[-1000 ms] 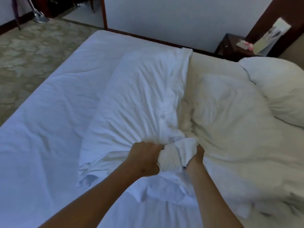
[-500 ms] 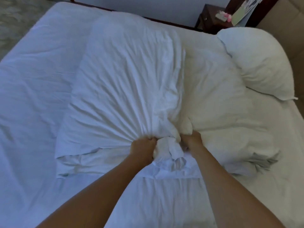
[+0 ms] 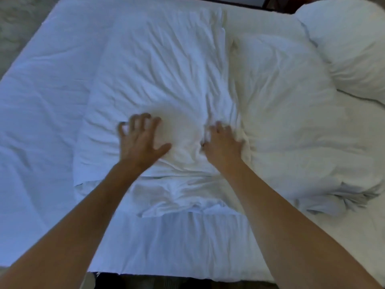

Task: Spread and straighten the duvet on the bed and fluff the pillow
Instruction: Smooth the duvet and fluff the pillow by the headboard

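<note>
A bedroom, possibly a hotel room; a wide bed [image 3: 41,142] fills the view, dressed all in white; a rumpled white duvet [image 3: 166,69] lies folded across the sheet; a plump white pillow [image 3: 350,42] sits at the head end; patterned carpet [image 3: 18,19] shows beyond the far corner; a strip of dark wood trim [image 3: 239,3] runs along the far side.

Both hands [image 3: 183,140] lie on the duvet [image 3: 166,80]; pillow [image 3: 350,44] far right behind.
</note>
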`<act>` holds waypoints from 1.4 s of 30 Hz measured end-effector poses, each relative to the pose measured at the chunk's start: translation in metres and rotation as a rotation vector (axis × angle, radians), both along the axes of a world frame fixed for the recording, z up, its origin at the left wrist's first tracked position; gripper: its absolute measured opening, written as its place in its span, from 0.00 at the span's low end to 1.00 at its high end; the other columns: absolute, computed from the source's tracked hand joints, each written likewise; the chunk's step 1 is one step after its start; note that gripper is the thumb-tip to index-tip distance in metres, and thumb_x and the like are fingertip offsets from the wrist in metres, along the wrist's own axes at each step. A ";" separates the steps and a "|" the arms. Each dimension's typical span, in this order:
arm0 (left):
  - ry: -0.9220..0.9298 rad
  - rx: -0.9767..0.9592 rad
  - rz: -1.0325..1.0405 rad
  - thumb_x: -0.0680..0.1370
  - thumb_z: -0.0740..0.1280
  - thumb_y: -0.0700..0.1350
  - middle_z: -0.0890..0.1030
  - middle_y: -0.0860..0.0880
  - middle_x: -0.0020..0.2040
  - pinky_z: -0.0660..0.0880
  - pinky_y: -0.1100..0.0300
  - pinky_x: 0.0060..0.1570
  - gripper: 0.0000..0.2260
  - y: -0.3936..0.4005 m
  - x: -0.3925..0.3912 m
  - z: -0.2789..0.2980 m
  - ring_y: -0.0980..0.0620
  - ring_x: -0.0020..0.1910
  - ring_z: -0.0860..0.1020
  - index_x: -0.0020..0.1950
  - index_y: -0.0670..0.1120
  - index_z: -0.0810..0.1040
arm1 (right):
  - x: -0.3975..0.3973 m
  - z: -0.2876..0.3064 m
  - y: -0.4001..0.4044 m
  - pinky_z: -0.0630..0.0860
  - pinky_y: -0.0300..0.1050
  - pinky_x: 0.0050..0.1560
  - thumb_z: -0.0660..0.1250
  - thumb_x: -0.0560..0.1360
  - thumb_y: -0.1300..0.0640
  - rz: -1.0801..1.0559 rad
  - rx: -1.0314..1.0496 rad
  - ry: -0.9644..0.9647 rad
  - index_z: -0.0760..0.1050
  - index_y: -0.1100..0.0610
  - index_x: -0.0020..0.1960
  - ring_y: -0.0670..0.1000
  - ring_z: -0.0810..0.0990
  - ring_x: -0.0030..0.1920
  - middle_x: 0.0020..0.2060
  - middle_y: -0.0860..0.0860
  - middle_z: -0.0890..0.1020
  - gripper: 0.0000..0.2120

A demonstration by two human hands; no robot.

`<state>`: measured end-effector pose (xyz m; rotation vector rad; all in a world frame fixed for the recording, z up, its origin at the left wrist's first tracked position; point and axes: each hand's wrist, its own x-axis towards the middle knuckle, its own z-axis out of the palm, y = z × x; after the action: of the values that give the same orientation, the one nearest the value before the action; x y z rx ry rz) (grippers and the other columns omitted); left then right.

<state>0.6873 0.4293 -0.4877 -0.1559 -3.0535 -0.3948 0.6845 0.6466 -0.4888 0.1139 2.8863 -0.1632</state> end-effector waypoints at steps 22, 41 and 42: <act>-0.422 -0.144 -0.085 0.76 0.64 0.63 0.72 0.48 0.70 0.67 0.45 0.67 0.27 -0.015 -0.110 0.019 0.46 0.69 0.70 0.71 0.52 0.69 | -0.089 0.057 -0.003 0.65 0.66 0.68 0.61 0.75 0.32 0.000 0.114 -0.104 0.61 0.58 0.74 0.69 0.63 0.72 0.72 0.66 0.65 0.39; -0.369 -0.349 -0.160 0.54 0.65 0.80 0.31 0.46 0.78 0.40 0.25 0.66 0.64 -0.005 -0.426 -0.079 0.30 0.75 0.35 0.77 0.58 0.32 | -0.409 -0.038 -0.027 0.39 0.62 0.76 0.79 0.50 0.29 0.152 0.282 -0.339 0.23 0.55 0.75 0.64 0.32 0.77 0.75 0.65 0.31 0.80; -0.373 -0.375 -0.170 0.54 0.63 0.81 0.31 0.45 0.78 0.40 0.25 0.66 0.64 -0.004 -0.434 -0.092 0.30 0.75 0.35 0.77 0.58 0.32 | -0.420 -0.053 -0.026 0.39 0.62 0.76 0.79 0.50 0.29 0.156 0.268 -0.379 0.22 0.54 0.75 0.64 0.31 0.76 0.74 0.65 0.30 0.80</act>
<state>0.2538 0.4252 -0.5797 -0.4031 -3.4638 0.1716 0.2648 0.6203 -0.5420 -0.0305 2.5090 0.2484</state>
